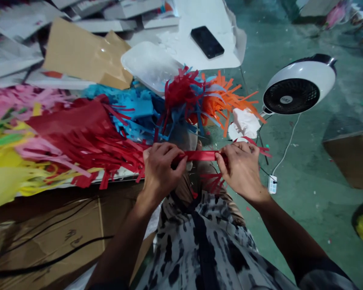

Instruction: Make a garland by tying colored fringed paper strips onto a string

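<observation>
A narrow band of folded red tissue paper (201,156) is stretched level between my two hands, above my lap. My left hand (163,163) grips its left end with the fingers curled over it. At the other end my right hand (238,163) pinches the band between thumb and fingers. Red fringe strips poke out beyond and below the right hand. Left of my left hand lies a pile of red fringed tissue paper (75,125). Behind the hands are blue fringe (133,106), a dark red tassel (181,90) and orange fringe (220,98).
A phone (207,42) lies on white sheeting at the back, near a clear plastic tray (151,64) and brown card (84,52). Yellow tissue (6,181) is at far left. A white fan (301,84), a power strip (272,184) and a cardboard box (351,159) are at right.
</observation>
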Demonstrator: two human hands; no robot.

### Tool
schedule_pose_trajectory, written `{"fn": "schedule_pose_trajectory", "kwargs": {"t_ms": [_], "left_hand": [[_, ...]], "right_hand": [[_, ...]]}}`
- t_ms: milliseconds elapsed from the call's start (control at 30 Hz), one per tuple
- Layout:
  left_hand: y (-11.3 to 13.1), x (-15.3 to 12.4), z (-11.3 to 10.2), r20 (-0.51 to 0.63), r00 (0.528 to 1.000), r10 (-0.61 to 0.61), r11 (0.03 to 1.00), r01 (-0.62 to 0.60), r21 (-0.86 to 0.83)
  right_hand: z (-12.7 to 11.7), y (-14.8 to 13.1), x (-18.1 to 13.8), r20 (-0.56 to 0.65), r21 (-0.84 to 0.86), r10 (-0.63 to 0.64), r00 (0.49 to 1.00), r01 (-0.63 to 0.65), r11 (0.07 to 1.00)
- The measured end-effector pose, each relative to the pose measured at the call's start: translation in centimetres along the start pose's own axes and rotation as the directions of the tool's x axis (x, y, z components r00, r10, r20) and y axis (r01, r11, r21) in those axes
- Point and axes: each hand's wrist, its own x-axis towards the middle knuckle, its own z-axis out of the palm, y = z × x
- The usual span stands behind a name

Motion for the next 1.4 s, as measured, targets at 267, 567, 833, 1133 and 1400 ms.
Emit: {"fn": "schedule_pose_trajectory", "kwargs": {"t_ms": [267, 567, 833, 1133, 1400], "left_hand": [[0.1, 0.1, 0.1, 0.004, 0.999, -0.040, 0.999, 0.040, -0.001], [0.6, 0.3, 0.5, -0.068, 0.996, -0.051, 0.995, 0.057, 0.081], [1.0, -1.4, 1.6, 0.018, 0.906, 0.422, 0.904, -0.423, 0.058], [2.2, -1.4, 1.0, 0.088, 0.924, 0.371, 0.925, -0.376, 0.054], [-0.7, -1.9, -0.4, 0.031, 0.934, 0.356, 0.926, -0.357, 0.122]], "right_hand": [[-0.1, -0.1, 0.4, 0.036, -0.026, 0.012, 0.999, -0.011, 1.000], [0.3, -0.5, 0.3, -0.032, -0.070, -0.006, 0.999, 0.004, 0.998], [0.4, -0.8, 0.3, -0.059, -0.072, -0.002, 0.998, -0.003, 0.997], [-1.0, 1.5, -2.2, -0.251, -0.057, -0.055, 0.966, 0.042, 0.998], [0.7, 0.7, -3.0, -0.181, 0.034, -0.229, 0.957, 0.238, 0.971]]}}
